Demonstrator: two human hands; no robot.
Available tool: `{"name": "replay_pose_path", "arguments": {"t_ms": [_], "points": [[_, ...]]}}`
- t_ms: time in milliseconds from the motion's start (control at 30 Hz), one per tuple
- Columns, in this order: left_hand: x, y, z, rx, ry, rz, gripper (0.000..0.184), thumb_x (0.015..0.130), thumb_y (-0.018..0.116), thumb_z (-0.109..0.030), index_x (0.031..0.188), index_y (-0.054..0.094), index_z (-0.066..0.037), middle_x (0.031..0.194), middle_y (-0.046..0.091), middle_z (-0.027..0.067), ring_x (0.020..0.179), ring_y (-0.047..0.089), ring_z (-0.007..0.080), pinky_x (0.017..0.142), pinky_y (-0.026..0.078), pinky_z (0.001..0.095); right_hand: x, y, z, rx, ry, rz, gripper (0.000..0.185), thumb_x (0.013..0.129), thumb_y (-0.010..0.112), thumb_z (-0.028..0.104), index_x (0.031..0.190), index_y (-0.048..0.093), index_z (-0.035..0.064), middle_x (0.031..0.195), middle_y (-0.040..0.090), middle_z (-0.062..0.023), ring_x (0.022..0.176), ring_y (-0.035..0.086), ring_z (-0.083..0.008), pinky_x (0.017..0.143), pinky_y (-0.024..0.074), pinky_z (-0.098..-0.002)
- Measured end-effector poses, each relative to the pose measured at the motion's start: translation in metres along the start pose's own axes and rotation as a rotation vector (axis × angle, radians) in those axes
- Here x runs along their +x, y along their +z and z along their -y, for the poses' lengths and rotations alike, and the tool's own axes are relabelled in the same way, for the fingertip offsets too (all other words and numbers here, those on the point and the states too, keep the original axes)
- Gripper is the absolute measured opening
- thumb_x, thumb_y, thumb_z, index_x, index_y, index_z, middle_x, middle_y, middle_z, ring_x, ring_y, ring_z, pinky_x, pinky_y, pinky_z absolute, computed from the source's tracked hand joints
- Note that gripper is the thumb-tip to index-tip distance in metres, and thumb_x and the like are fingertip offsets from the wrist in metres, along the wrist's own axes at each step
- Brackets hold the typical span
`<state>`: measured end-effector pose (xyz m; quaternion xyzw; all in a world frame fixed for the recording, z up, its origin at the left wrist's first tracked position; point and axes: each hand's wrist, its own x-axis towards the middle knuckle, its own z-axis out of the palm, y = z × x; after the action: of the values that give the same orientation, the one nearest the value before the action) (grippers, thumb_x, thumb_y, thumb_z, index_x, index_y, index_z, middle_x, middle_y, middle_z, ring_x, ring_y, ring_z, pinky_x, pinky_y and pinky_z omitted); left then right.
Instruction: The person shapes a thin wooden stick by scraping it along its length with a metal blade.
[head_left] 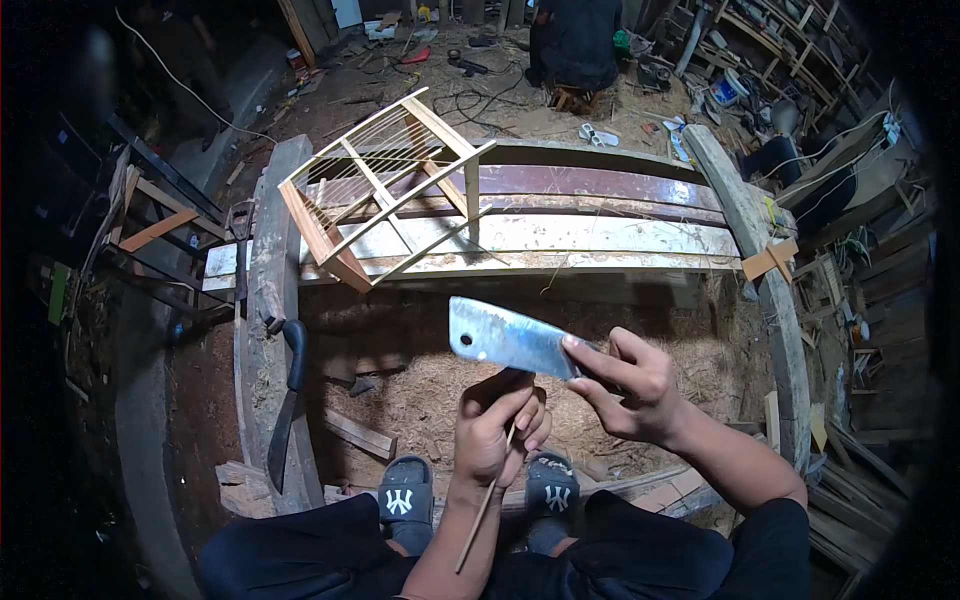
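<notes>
A cleaver (510, 338) with a broad metal blade and a round hole near its left end is in front of me. My right hand (632, 385) is closed on its right end, with the index finger lying along the blade. The cleaver's handle does not show. Just below the blade, my left hand (497, 430) is closed around a thin wooden stick (478, 525), whose lower end slants down over my forearm. Whether the stick's upper end touches the blade is hidden.
Past my hands, a slatted wooden frame (375, 195) with thin rods rests on a plank bench (600, 235). A dark-handled machete (287, 405) leans on the left beam (270, 350). Wood shavings and a wood offcut (360, 433) lie below. Another person (577, 45) sits at the back.
</notes>
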<state>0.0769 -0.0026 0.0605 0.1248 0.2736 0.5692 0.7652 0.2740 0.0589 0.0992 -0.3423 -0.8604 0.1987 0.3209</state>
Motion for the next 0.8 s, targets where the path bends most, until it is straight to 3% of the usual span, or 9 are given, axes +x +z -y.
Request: {"name": "replay_pose_path", "arguments": {"t_ms": [133, 267, 300, 367, 467, 600, 633, 733, 800], "points": [[-0.005, 0.01, 0.002, -0.134, -0.043, -0.032, 0.078, 0.098, 0.066, -0.037, 0.156, 0.033, 0.003, 0.067, 0.043, -0.0061, 0.054, 0.037, 0.0021, 0.048, 0.037, 0.0222, 0.003, -0.008, 0.019, 0.033, -0.098, 0.117, 0.052, 0.083, 0.081, 0.017, 0.133, 0.068, 0.0081, 0.069, 0.044, -0.0066, 0.05, 0.045, -0.0174, 0.044, 0.0389, -0.0331], [0.003, -0.003, 0.003, -0.142, 0.029, 0.077, 0.019, 0.103, 0.049, -0.011, 0.113, 0.059, 0.002, 0.065, 0.043, -0.0012, 0.052, 0.041, 0.0108, 0.047, 0.037, 0.0261, 0.002, -0.001, 0.002, -0.01, -0.008, 0.01, 0.048, 0.084, 0.081, 0.017, 0.13, 0.07, 0.0071, 0.069, 0.043, -0.0074, 0.052, 0.045, -0.0202, 0.046, 0.039, -0.0341], [-0.002, 0.002, 0.002, -0.2, -0.028, 0.007, 0.037, 0.104, 0.052, -0.012, 0.137, 0.052, 0.003, 0.067, 0.041, -0.0015, 0.055, 0.039, 0.0082, 0.051, 0.037, 0.0255, -0.001, -0.001, 0.006, 0.015, -0.039, 0.047, 0.049, 0.084, 0.08, 0.016, 0.131, 0.069, 0.0084, 0.07, 0.043, -0.0073, 0.052, 0.045, -0.0199, 0.046, 0.0391, -0.0343], [-0.007, 0.016, -0.004, -0.333, -0.051, -0.063, 0.036, 0.104, 0.052, -0.013, 0.137, 0.052, 0.003, 0.066, 0.041, -0.0019, 0.055, 0.038, 0.0082, 0.051, 0.037, 0.0254, 0.001, -0.007, 0.017, 0.029, -0.05, 0.099, 0.049, 0.084, 0.08, 0.015, 0.132, 0.069, 0.0094, 0.07, 0.043, -0.0073, 0.053, 0.046, -0.019, 0.046, 0.0394, -0.0343], [-0.002, -0.002, -0.001, -0.08, 0.002, 0.083, 0.053, 0.104, 0.054, -0.018, 0.152, 0.041, 0.001, 0.07, 0.04, -0.0032, 0.06, 0.038, 0.0072, 0.053, 0.037, 0.0248, 0.001, -0.001, 0.003, -0.006, 0.001, -0.005, 0.051, 0.083, 0.081, 0.015, 0.133, 0.069, 0.0096, 0.069, 0.041, -0.006, 0.052, 0.045, -0.0174, 0.046, 0.0381, -0.034], [-0.008, 0.014, -0.005, -0.238, -0.051, -0.018, 0.048, 0.105, 0.052, -0.014, 0.149, 0.045, 0.003, 0.068, 0.042, -0.0029, 0.057, 0.039, 0.0073, 0.053, 0.037, 0.025, 0.002, -0.008, 0.015, 0.028, -0.052, 0.075, 0.05, 0.082, 0.082, 0.015, 0.131, 0.07, 0.008, 0.07, 0.046, -0.0076, 0.052, 0.045, -0.0174, 0.045, 0.0383, -0.0332], [-0.006, 0.009, -0.002, -0.224, -0.023, 0.027, 0.036, 0.104, 0.052, -0.011, 0.137, 0.054, 0.004, 0.068, 0.042, -0.002, 0.057, 0.04, 0.0077, 0.052, 0.037, 0.0258, 0.003, -0.004, 0.011, 0.035, -0.045, 0.015, 0.051, 0.082, 0.082, 0.014, 0.131, 0.069, 0.0077, 0.07, 0.046, -0.0075, 0.052, 0.045, -0.0177, 0.045, 0.0385, -0.0336], [-0.003, 0.011, -0.007, -0.094, 0.022, 0.067, 0.01, 0.102, 0.05, -0.004, 0.098, 0.057, 0.002, 0.066, 0.042, 0.0005, 0.056, 0.041, 0.0094, 0.049, 0.037, 0.0267, 0.003, -0.004, 0.004, 0.005, 0.009, -0.017, 0.052, 0.081, 0.081, 0.012, 0.131, 0.069, 0.0066, 0.07, 0.046, -0.0076, 0.053, 0.046, -0.0179, 0.046, 0.0397, -0.0339], [-0.006, 0.012, -0.003, -0.193, -0.022, -0.009, 0.009, 0.101, 0.049, -0.002, 0.097, 0.057, 0.002, 0.066, 0.042, 0.0007, 0.055, 0.041, 0.0103, 0.049, 0.037, 0.0264, 0.004, -0.008, 0.014, 0.035, -0.045, 0.035, 0.052, 0.081, 0.08, 0.012, 0.131, 0.069, 0.0069, 0.071, 0.046, -0.0076, 0.053, 0.046, -0.0175, 0.046, 0.0395, -0.0335]]}}
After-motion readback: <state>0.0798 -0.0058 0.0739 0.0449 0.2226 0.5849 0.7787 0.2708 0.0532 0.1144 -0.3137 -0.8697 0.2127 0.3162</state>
